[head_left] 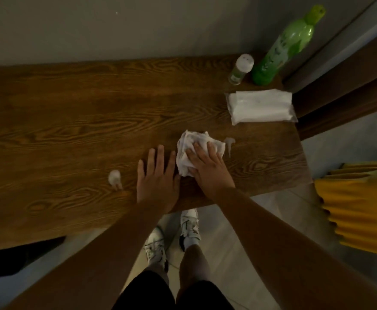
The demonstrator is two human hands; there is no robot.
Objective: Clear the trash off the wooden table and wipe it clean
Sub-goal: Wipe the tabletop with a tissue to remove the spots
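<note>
right hand [207, 168] presses flat, fingers straight, on crumpled white tissue [194, 153] on wooden desk [71, 121], left hand [157, 177] flat, released, just beside it.

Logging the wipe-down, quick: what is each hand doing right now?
Left hand: open, flat on the wooden table, holding nothing.
Right hand: open, fingers pressing the crumpled white wipe onto the table.

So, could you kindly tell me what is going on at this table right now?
A person is wiping the brown wooden table. Their right hand presses a crumpled white cloth flat against it, and their left hand rests open alongside. White smears remain at the cloth's right and near the front edge.
</note>
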